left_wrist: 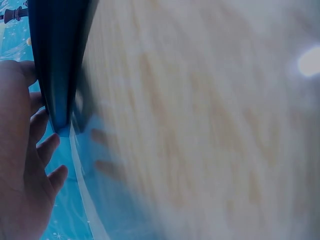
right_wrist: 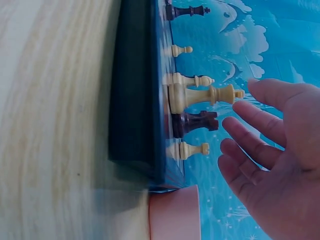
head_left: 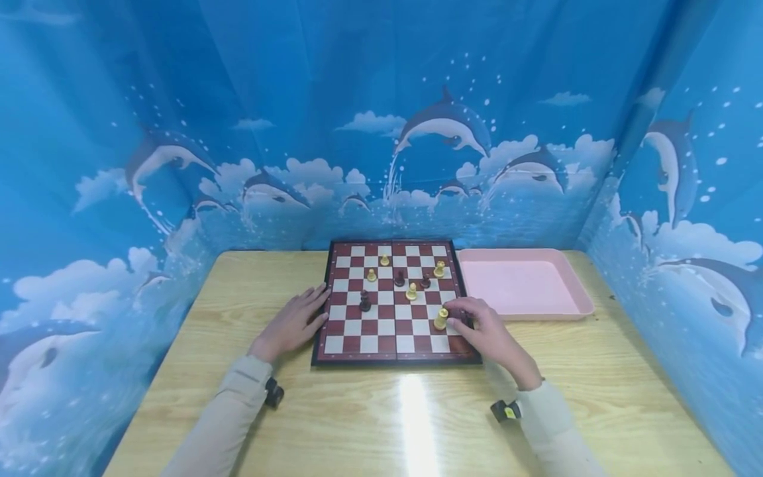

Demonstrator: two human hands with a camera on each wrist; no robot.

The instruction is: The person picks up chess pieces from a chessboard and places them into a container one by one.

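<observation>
A folding chessboard [head_left: 369, 344] lies on the table with several light and dark chess pieces standing on it. By the board's left edge is my left hand [head_left: 296, 322], its fingertips touching the dark frame. My right hand [head_left: 485, 331] reaches over the right side, at the light king [head_left: 441, 318]. In the right wrist view, the thumb and forefinger are near the top of this light king [right_wrist: 205, 96], fingers loosely extended, and the king stands upright on the board. A dark king [head_left: 365, 301] stands on the left half. A dark rook [right_wrist: 195, 122] shows beyond the light king.
Right of the board sits a pink tray [head_left: 512, 285], close against its far corner. Other light pieces, such as a pawn [head_left: 372, 275], stand on the far half. Blue dolphin-print curtains [head_left: 357, 99] enclose the wooden table [head_left: 334, 424] at the back and sides.
</observation>
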